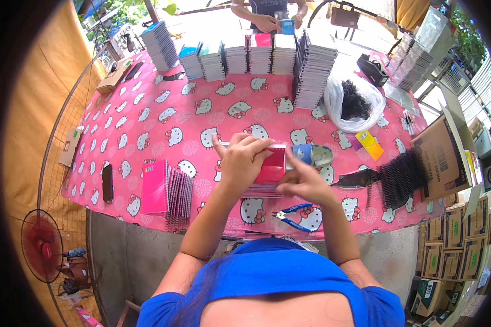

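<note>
Notebook (270,166), red-covered, lay on the pink patterned table (163,122) directly in front of the person, at the near edge, seemingly on top of a thin pile of similar books. Left hand (244,158) was spread over the left part of the cover, fingers pressing down and thumb raised, closed on the book rather than free. Right hand (304,182) sat just beside the book's right edge, fingers pinched together at that edge; whether it gripped a coil or only the edge could not be told. Both hands were close together, with the book between and under them. Judgement: the step in hand appeared to be binding or closing the spine, and it would be done well by keeping the left hand flat so the pages stay aligned while the right works along the edge in small, even moves. Blue pliers (294,212) lay near the right wrist, within easy reach. Black coils (401,177) lay further right, well apart. Bound books (166,191) stood to the left. Another person's hands (267,23) held a blue item at the far side.
</note>
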The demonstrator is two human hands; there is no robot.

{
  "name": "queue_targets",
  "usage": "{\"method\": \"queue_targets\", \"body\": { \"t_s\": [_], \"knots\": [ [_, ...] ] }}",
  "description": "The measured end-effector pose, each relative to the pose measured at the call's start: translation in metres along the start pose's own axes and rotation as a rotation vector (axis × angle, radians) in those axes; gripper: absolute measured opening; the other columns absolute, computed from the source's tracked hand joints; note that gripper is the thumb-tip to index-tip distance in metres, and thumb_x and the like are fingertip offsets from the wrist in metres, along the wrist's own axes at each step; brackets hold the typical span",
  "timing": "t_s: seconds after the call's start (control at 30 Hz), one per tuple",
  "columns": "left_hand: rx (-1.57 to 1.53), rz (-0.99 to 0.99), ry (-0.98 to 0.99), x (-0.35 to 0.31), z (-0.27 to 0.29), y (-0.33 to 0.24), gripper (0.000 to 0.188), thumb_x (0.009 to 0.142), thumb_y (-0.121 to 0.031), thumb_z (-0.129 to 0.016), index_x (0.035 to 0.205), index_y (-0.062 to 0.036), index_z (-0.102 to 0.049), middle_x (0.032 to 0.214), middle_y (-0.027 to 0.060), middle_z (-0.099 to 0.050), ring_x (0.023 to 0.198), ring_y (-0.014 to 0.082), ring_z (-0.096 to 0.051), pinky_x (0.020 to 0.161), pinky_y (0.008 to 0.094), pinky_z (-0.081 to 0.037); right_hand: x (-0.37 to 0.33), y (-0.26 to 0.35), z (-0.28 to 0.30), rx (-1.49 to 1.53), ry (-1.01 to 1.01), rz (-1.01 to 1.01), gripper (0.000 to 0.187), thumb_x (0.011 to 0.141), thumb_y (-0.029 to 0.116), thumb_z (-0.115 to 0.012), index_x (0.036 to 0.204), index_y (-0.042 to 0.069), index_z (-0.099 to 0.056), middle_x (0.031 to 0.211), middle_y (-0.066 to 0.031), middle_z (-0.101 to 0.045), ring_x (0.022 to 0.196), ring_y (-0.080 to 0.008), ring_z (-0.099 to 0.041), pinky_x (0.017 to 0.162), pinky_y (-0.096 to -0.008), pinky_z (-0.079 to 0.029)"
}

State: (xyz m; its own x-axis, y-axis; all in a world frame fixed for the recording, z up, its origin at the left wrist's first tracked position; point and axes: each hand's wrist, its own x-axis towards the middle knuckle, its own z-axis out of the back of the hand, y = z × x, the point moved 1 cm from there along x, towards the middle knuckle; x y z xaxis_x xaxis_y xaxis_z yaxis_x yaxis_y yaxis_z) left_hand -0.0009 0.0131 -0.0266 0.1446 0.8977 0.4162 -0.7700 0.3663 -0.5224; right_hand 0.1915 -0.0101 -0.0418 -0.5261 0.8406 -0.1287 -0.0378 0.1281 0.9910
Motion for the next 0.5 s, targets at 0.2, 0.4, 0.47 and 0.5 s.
{"method": "queue_targets", "body": {
  "t_s": [0.2, 0.4, 0.47, 0.5],
  "knots": [
    [0.147, -0.051, -0.061, -0.003, 0.005, -0.003, 0.024, 0.078, -0.027, -0.073, 0.102, -0.029, -0.073, 0.098, -0.0038, -0.069, 0.118, 0.0223, -0.051, 0.104, 0.0705, -0.001, -0.003, 0.013, 0.02, -0.098, -0.152, 0.073, 0.075, 0.083, 0.0, -0.066, 0.148, 0.011, -0.03, 0.083, -0.0073, -0.065, 0.071, -0.0103, -0.059, 0.065, -0.0242, -0.047],
    [0.104, 0.053, -0.116, -0.008, 0.0, -0.007, 0.027, 0.075, -0.031, -0.075, 0.103, -0.03, -0.074, 0.106, -0.0013, -0.067, 0.119, 0.0209, -0.049, 0.103, 0.0671, -0.012, 0.013, 0.026, 0.027, -0.705, -0.551, 0.543, 0.021, 0.078, 0.003, -0.069, 0.099, 0.005, -0.072, 0.089, -0.0098, -0.065, 0.077, -0.0186, -0.063, 0.067, -0.0296, -0.049],
    [0.071, 0.017, -0.105, -0.006, 0.002, -0.009, 0.027, 0.074, -0.031, -0.077, 0.101, -0.0264, -0.075, 0.098, -0.0012, -0.068, 0.111, 0.0201, -0.052, 0.1, 0.0588, -0.022, 0.017, 0.024, 0.032, -0.771, -0.557, 0.554, 0.021, 0.077, 0.004, -0.07, 0.098, 0.005, -0.071, 0.089, -0.0099, -0.064, 0.077, -0.0205, -0.063, 0.068, -0.0314, -0.05],
    [0.06, 0.004, -0.101, -0.006, 0.005, -0.009, 0.027, 0.073, -0.031, -0.077, 0.1, -0.0246, -0.075, 0.095, -0.0012, -0.068, 0.107, 0.0197, -0.053, 0.099, 0.0547, -0.027, 0.02, 0.026, 0.032, -0.747, -0.527, 0.52, 0.02, 0.076, 0.004, -0.07, 0.096, 0.004, -0.07, 0.089, -0.01, -0.064, 0.077, -0.0214, -0.063, 0.068, -0.0321, -0.05]
  ]
}}
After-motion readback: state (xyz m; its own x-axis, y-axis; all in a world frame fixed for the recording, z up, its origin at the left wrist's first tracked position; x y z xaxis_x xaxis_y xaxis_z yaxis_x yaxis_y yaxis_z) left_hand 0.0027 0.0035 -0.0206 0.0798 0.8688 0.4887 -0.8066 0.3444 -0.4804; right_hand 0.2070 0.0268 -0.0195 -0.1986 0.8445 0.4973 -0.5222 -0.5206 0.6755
